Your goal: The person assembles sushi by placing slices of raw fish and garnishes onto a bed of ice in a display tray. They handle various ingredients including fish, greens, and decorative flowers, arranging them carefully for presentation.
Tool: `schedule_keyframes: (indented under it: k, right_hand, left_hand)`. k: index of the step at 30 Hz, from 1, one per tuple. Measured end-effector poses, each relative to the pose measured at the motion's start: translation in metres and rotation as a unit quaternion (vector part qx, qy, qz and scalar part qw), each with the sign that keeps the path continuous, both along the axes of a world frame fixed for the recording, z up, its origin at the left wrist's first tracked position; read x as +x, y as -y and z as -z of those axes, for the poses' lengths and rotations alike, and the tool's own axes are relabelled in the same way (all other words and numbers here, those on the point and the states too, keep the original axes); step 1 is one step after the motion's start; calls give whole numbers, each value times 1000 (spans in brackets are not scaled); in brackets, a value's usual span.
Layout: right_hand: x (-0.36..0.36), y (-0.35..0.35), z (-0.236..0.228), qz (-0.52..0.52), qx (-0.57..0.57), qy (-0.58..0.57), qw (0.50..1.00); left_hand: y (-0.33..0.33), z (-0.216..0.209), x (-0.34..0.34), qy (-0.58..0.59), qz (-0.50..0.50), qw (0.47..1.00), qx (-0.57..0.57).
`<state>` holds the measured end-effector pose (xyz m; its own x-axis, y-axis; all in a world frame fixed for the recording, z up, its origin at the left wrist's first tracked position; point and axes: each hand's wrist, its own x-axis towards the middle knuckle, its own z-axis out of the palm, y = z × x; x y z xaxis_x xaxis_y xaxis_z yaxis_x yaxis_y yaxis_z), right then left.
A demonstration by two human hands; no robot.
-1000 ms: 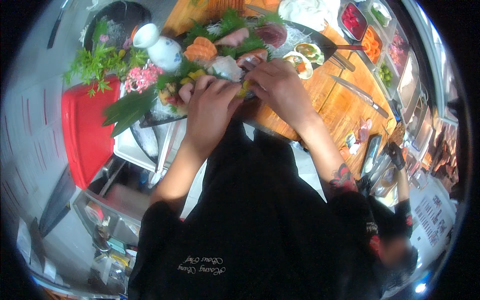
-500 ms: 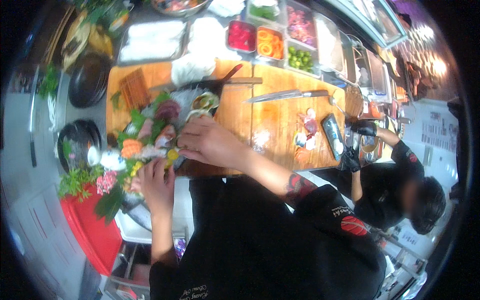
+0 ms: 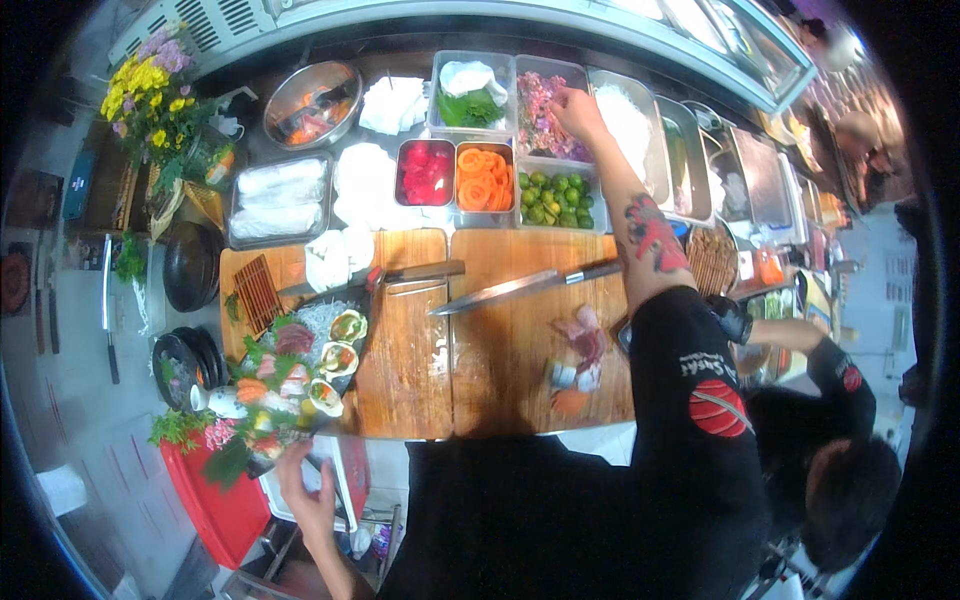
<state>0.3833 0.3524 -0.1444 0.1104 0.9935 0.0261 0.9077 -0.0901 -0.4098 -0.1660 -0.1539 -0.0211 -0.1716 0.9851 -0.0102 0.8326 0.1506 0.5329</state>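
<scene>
My right hand (image 3: 577, 112) reaches far across the counter into a clear container (image 3: 553, 160) of pink petals (image 3: 540, 100). Its fingertips are pinched together among the petals; whatever they grip is hidden. At the lower left, my left hand (image 3: 308, 490) is raised beside the near end of a dark seafood platter, its thumb and fingers apart and nothing held. That platter carries shredded white garnish (image 3: 312, 315), dark red slices (image 3: 294, 340), orange slices (image 3: 251, 390), filled half shells (image 3: 339, 359), a small white-and-blue vessel (image 3: 222, 401), pink blossoms (image 3: 219, 434) and green leaves (image 3: 232, 463).
Two knives, one a long knife (image 3: 500, 292), lie on the wooden board (image 3: 400, 350) near fish pieces (image 3: 580, 345). Tubs of carrot curls (image 3: 484, 180), green limes (image 3: 555, 200) and magenta garnish (image 3: 425, 173) line the back. A black-gloved co-worker's hand (image 3: 732, 318) is at right.
My right hand has left the platter and moved far right and away to the petal container. My left hand has drawn slightly back from the platter. The view has shifted, showing more of the back counter.
</scene>
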Motion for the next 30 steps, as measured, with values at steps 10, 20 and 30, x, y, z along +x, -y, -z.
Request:
schedule_keyframes:
  k: [10,20,30]
  right_hand:
    - [12,-38,-9,-69,64,56,994]
    - [-55,-4,-119,-300,138,-112,937]
    - [-252,92,-238,-472,40,-84,877]
  left_hand:
    - [108,65,78,223,-179,941,-184]
    - [229,108,13,84,-88,838,-533]
    - [-35,-231,-129,120,109,987,-10]
